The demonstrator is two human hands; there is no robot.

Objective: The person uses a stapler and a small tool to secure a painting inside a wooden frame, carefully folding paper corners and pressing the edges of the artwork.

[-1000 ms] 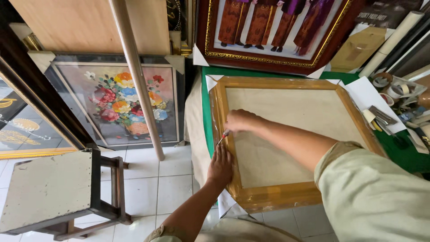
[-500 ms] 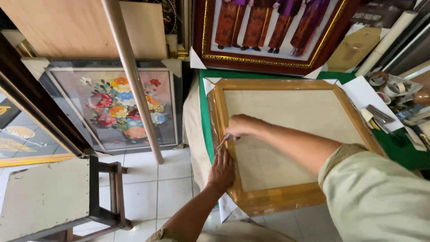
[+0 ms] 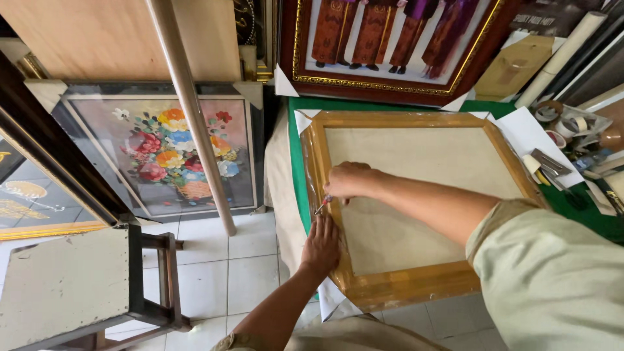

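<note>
Pressing flat on the wooden frame (image 3: 416,289), the left hand (image 3: 322,244) is steadying its left rail. Just above it, the right hand (image 3: 348,181) is gripping a small cutter (image 3: 323,205), tip touching that rail.

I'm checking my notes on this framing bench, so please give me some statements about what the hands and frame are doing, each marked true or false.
1. The right hand holds a small tool at the wooden frame's left side. True.
2. The left hand is lifted off the frame. False: it presses flat on the frame's left rail.
3. The frame lies on a green mat. True.
4. The flower painting lies on the bench. False: it stands on the floor, leaning.
5. The stool carries rolls of tape. False: the tape rolls sit at the bench's right.
</note>
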